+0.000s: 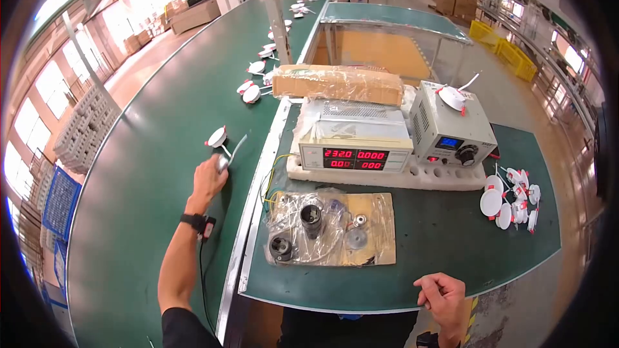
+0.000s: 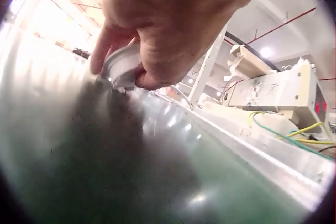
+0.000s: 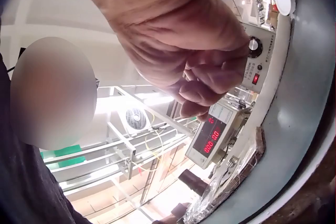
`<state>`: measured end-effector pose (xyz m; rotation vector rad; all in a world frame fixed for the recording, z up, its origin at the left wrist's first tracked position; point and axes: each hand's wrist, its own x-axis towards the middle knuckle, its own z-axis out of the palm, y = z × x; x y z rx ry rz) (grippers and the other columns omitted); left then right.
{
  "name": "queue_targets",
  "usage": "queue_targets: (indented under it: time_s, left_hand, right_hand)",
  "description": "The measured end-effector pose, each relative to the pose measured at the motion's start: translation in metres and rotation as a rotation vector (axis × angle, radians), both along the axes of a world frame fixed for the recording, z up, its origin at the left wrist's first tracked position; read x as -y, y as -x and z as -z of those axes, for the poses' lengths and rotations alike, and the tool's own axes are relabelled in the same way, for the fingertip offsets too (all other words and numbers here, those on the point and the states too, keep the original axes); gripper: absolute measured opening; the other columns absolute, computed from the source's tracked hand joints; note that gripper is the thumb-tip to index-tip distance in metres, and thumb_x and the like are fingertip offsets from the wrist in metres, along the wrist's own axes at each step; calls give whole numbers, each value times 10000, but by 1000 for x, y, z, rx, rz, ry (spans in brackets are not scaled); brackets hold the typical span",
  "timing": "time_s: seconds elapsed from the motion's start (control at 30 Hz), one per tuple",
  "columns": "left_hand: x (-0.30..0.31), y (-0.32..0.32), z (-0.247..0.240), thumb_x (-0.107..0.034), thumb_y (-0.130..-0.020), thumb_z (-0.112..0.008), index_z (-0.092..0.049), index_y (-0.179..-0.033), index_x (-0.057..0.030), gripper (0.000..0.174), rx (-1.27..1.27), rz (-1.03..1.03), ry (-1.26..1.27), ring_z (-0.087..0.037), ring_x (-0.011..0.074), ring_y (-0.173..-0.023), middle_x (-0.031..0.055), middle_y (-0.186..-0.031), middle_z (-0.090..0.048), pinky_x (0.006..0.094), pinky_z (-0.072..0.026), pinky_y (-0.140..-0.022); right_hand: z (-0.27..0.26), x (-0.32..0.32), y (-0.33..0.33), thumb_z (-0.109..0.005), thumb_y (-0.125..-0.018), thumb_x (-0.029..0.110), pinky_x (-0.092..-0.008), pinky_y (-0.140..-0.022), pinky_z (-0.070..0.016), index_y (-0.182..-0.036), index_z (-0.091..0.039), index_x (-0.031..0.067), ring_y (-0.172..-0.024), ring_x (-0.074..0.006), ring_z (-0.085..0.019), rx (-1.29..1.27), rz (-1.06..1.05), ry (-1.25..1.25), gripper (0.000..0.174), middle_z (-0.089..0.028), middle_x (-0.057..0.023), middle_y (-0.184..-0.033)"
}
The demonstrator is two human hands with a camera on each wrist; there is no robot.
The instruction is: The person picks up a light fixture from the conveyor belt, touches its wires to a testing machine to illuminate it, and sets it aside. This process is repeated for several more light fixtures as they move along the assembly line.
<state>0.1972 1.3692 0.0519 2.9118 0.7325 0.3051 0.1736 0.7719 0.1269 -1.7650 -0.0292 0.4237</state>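
My left hand [image 1: 207,180] pinches the round lamp [image 2: 122,67] by its rim; I judge it light, stiff, brittle. My right hand [image 1: 443,296] idles, loosely curled.

White lamps [image 1: 216,136] dot the green conveyor belt [image 1: 148,219]. The bench [image 1: 451,238] beside it bears a foam slab [image 1: 387,181], a cardboard sheet [image 1: 382,219] and a lamp pile [image 1: 509,203].

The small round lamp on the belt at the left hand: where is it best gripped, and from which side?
By its round rim, from above. The lamp rests on the green belt, so its rim and top are the free parts. The left hand pinches it that way, fingers on opposite sides of the rim. It is probably best to keep off the thin strip sticking out beyond it.
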Motion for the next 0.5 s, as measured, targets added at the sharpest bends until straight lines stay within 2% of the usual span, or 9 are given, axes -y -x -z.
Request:
queue_targets:
  time_s: [0.03, 0.13, 0.23, 0.3, 0.4, 0.43, 0.47, 0.5]
  left_hand:
    - [6, 15, -13, -203, -799, -710, -673, -1196, -100, 413, -67, -12, 12, -693, 324, -825, 204, -1012, -699, 413, -556, -791]
    - [61, 88, -73, -151, -815, -710, -700, -1106, -47, 309, -169, 172, 276, -695, 255, -779, 166, -914, -711, 357, -566, -760]
    - [114, 155, -102, -123, -836, -736, -685, -1143, -23, 327, 187, -4, 653, -684, 160, -819, 95, -940, -717, 300, -563, -749]
    - [178, 183, -127, -135, -868, -745, -672, -1170, 1, 339, 307, -3, 877, -663, 116, -886, 39, -984, -701, 275, -566, -781]
    - [277, 202, -116, -153, -853, -782, -632, -1266, -10, 462, 98, 109, 1334, -656, 123, -1009, 53, -1100, -697, 291, -535, -901]
    - [310, 201, -106, -167, -868, -789, -621, -1291, -4, 484, 12, 113, 1396, -644, 122, -1040, 55, -1120, -696, 288, -518, -914]
    - [335, 197, -93, -150, -893, -772, -605, -1313, 2, 477, -71, 99, 1588, -645, 130, -1052, 59, -1146, -689, 301, -523, -929]
    - [355, 194, -76, -127, -919, -743, -586, -1337, 2, 465, -79, 113, 1773, -650, 136, -1054, 55, -1158, -683, 313, -528, -945]
  right_hand:
    - [0, -1, 0, -621, -992, 151, -195, -465, -360, -919, -726, -26, -501, -38, -486, -1, -12, -12, 219, -627, -31, -610]
    - [7, -7, 4, -628, -988, 156, -196, -510, -393, -970, -725, -29, -553, -42, -522, -19, -138, -51, 209, -639, -30, -637]
    - [7, -21, 9, -630, -988, 148, -199, -573, -438, -1087, -704, -36, -645, -43, -566, 7, -288, -83, 221, -677, -35, -727]
    - [8, -38, 17, -625, -992, 134, -205, -615, -467, -1209, -656, -36, -709, -40, -587, 56, -394, -177, 277, -704, -46, -851]
    - [2, -63, 35, -619, -1005, 134, -211, -642, -488, -1376, -548, -24, -762, -37, -589, 83, -473, -400, 409, -699, -74, -1069]
    - [1, -66, 37, -616, -1011, 140, -209, -634, -488, -1388, -536, -23, -743, -38, -583, 47, -517, -437, 418, -693, -83, -1095]
    - [1, -66, 39, -613, -1017, 147, -207, -626, -488, -1400, -524, -22, -724, -39, -577, 13, -554, -473, 427, -686, -91, -1121]
    - [-5, -65, 42, -598, -1031, 165, -208, -607, -484, -1382, -540, -23, -683, -36, -561, -72, -569, -503, 402, -697, -70, -1046]
